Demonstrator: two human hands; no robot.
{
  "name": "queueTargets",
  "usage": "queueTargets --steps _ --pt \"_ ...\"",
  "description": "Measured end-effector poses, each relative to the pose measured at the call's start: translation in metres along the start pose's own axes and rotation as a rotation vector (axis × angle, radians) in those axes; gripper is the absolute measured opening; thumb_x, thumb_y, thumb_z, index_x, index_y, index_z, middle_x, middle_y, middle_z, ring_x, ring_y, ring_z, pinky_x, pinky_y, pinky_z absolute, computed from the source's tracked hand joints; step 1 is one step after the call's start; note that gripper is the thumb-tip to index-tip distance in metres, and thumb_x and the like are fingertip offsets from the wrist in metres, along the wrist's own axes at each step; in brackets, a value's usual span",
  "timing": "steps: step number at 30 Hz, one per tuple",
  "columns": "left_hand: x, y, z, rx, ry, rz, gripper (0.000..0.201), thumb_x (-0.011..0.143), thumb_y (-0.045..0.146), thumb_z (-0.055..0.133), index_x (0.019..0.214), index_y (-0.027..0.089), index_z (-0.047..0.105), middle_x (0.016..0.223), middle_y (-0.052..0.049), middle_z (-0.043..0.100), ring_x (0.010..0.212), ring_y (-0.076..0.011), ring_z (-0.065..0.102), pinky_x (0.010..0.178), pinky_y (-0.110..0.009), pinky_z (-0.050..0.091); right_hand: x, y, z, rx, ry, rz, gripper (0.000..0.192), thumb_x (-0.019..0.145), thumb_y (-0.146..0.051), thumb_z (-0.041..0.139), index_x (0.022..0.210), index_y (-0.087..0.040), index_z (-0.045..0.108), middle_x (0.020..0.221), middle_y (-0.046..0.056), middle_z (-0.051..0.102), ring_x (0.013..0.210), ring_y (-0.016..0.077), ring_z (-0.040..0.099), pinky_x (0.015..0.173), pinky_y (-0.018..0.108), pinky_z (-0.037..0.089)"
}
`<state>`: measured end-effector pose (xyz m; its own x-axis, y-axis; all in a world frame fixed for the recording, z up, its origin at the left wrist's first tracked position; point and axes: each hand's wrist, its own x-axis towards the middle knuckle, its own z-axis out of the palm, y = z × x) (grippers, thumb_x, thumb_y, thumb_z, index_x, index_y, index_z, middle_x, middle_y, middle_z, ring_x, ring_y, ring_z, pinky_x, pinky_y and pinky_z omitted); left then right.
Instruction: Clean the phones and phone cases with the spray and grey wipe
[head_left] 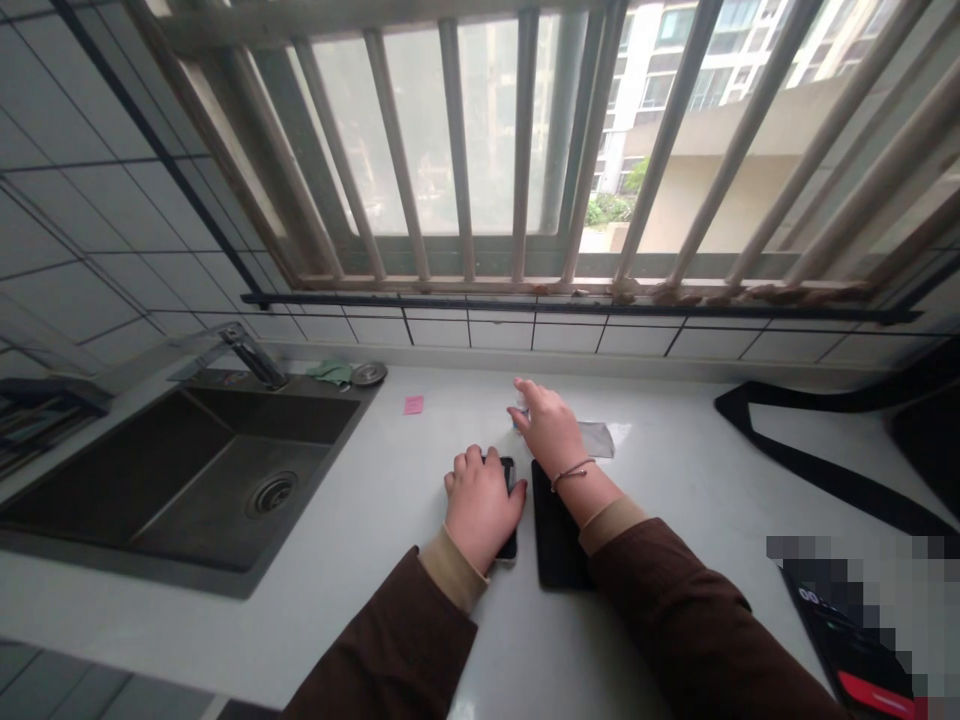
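My left hand (480,505) lies flat on a dark phone (509,545) on the white counter (375,500), covering most of it. Beside it to the right lies a black rectangular slab (555,540), partly under my right forearm. My right hand (549,425) reaches further back and pinches a small clear plastic wrapper (598,438) that rests on the counter.
A dark sink (180,470) with a faucet (251,352) sits at the left. A pink note (414,404), a green cloth (330,372) and a metal strainer (367,373) lie behind. A black cooktop edge (825,470) runs at the right; a barred window (525,150) is ahead.
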<state>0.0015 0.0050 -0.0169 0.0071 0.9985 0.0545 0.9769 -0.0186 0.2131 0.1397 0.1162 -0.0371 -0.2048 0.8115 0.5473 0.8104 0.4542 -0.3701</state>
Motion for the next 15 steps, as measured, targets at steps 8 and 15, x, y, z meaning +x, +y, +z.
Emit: queueTargets --steps 8,15 --pt "0.0010 0.0002 0.0004 0.005 -0.001 0.007 0.047 0.095 0.048 0.064 0.130 0.016 0.065 0.129 -0.019 0.059 0.123 -0.0385 0.054 0.096 -0.048 0.047 -0.0013 -0.0050 0.0005 0.020 0.016 0.022 0.040 0.101 -0.021 0.062 0.141 -0.018 0.058 0.121 0.014 0.072 0.109 0.0289 0.064 0.099 0.041 0.050" --pt "0.0003 -0.0005 0.0021 0.005 0.006 0.009 0.045 0.095 0.049 0.064 0.127 0.017 0.065 0.126 -0.018 0.060 0.122 -0.0380 0.054 0.096 -0.048 0.046 -0.0028 -0.0091 0.0031 0.008 0.009 0.049 0.051 0.101 -0.019 0.059 0.152 -0.017 0.049 0.115 0.013 0.070 0.105 0.0284 0.064 0.096 0.040 0.052"
